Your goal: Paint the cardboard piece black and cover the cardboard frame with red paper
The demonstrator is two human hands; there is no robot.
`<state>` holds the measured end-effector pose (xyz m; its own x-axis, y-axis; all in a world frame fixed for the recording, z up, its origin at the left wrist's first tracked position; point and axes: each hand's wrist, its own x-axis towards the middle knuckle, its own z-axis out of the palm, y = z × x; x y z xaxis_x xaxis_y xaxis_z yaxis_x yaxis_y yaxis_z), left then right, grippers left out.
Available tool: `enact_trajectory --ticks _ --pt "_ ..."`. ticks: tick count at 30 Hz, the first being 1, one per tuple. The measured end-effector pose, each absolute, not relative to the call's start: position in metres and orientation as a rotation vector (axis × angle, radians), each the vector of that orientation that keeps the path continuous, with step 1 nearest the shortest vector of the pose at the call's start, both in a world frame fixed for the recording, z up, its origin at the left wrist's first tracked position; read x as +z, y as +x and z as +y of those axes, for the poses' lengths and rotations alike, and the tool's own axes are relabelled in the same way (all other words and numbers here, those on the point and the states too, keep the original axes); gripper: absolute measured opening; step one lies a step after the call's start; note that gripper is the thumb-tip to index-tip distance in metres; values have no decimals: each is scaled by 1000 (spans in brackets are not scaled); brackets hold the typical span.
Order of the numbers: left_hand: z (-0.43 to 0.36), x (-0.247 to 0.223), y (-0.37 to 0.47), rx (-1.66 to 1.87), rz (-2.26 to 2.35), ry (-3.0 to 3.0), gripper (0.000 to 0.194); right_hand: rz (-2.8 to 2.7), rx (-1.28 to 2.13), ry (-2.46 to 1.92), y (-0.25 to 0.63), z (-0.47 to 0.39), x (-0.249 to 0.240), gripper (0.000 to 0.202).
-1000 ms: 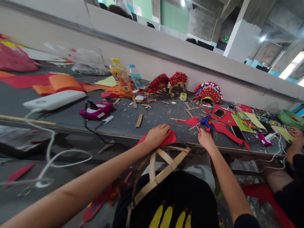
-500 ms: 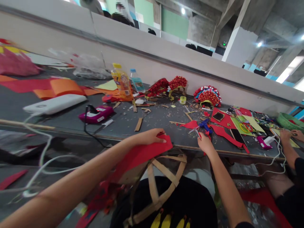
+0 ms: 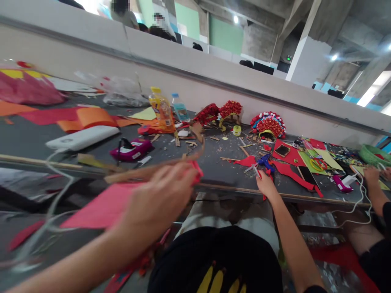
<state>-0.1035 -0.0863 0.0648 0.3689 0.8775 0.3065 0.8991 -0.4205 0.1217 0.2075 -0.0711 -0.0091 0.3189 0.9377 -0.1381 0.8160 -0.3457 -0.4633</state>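
Observation:
My left hand is closed on a red sheet, paper or felt, at the table's front edge. A bent cardboard-strip frame rises behind the hand and moves with the sheet; motion blurs both. My right hand rests at the table edge, closed around scissors whose pale blades point up and left, with red at the handles. A blue glue gun lies just beyond those fingers. Red cut pieces lie to its right.
Red decorated headpieces stand against the low wall. Left are two bottles, a purple power strip and a white device with a cable. A phone lies right, near another person's hand. Scraps litter the table.
My left hand has moved left and down, bringing the red sheet and cardboard frame off my lap toward the left. My right hand stays nearly in place with the scissors.

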Motion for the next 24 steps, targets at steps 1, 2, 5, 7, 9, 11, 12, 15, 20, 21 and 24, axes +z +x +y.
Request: enact_trajectory --ticks 1,2,5,7,9,11,12,15,20,21,24 --pt "-92 53 -89 -336 -1637 -2558 42 -1579 551 -2279 208 -72 -9 40" --pt "-95 42 -75 -167 -1640 -2587 47 -1583 549 -2277 208 -72 -8 40" --pt "-91 14 -47 -15 -1617 -2658 51 -1595 560 -2272 210 -73 -8 40" --pt "-83 3 -39 -57 -1589 -2628 47 -1596 565 -2273 210 -74 -9 40" --pt "-74 -2 -34 -110 -1596 -2582 43 -1591 559 -2279 209 -74 -9 40" --pt "-66 -4 -30 -144 -1655 -2543 41 -1586 545 -2286 206 -74 -8 40" --pt "-62 -5 -27 -155 -1692 -2525 41 -1584 538 -2289 205 -75 -7 40" --pt "-56 -8 -18 -169 -1768 -2485 43 -1586 525 -2296 203 -76 -5 41" --pt "-46 -10 -28 -133 -1681 -2662 40 -1608 503 -2311 203 -77 -2 41" --pt "-44 -10 -35 -113 -1635 -2724 42 -1615 498 -2315 203 -77 -2 41" --pt "-38 -9 -56 -20 -1520 -2855 59 -1634 472 -2335 200 -79 0 42"
